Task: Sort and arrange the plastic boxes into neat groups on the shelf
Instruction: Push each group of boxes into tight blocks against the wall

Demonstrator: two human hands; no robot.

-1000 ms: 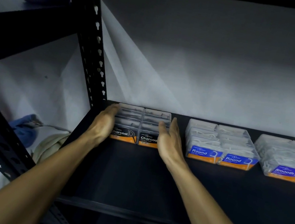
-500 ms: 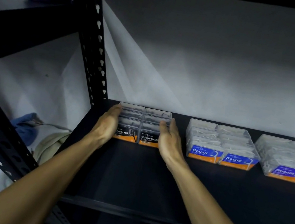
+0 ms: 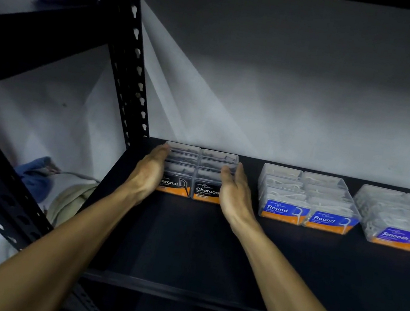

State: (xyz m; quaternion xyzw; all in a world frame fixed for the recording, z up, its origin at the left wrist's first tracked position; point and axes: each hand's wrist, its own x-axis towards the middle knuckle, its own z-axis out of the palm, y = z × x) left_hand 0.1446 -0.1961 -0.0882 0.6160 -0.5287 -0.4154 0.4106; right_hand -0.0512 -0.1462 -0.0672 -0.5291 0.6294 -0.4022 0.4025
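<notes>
Clear plastic Charcoal boxes [image 3: 196, 174] sit at the shelf's [image 3: 208, 252] back left corner, flanked by the left hand [image 3: 147, 174] and right hand [image 3: 234, 192], fingers straight, flat against the group's sides. Round boxes [image 3: 306, 198] and Smooth boxes [image 3: 403, 220] follow along the back edge rightward.

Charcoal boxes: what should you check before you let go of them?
1. Left hand flat on the left side of the Charcoal boxes: ok.
2. Right hand flat on their right side: ok.
3. Front labels line up: ok.
4. Gap kept from the Round boxes: ok.
5. Round boxes apart from the Smooth boxes: ok.
6. Back row touching the wall: cannot tell.
</notes>
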